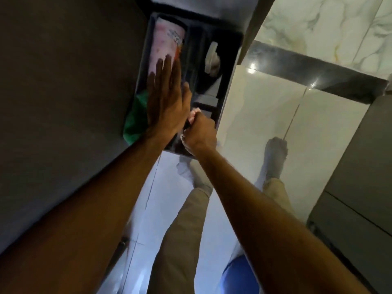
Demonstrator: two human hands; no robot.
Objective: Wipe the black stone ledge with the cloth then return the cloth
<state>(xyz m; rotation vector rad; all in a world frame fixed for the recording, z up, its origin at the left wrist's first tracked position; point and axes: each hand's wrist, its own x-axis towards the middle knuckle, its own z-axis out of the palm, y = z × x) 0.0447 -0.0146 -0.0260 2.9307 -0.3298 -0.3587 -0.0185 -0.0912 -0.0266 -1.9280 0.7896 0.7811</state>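
The left hand (pixel 165 98) lies flat and fully open, fingers straight and together, pressed palm-down on the folded cloths in the left compartment of a dark open drawer (pixel 228 81); its fingertips rest on a pink patterned cloth (pixel 167 43) and its heel covers part of a green cloth (pixel 135 119) bunched at the near end of the same compartment. The right hand (pixel 199 132) is curled into a closed fist at the drawer's near edge, just beside the left wrist, gripping a small pale pinkish cloth (pixel 194 115) of which only crumpled bits show above and below the knuckles. A white crumpled item (pixel 212 58) sits in the right compartment, well apart from both hands. The black stone ledge (pixel 314 71) runs across the glossy tiled floor (pixel 265 98) to the right of the drawer, with bright light spots on it, untouched by either hand
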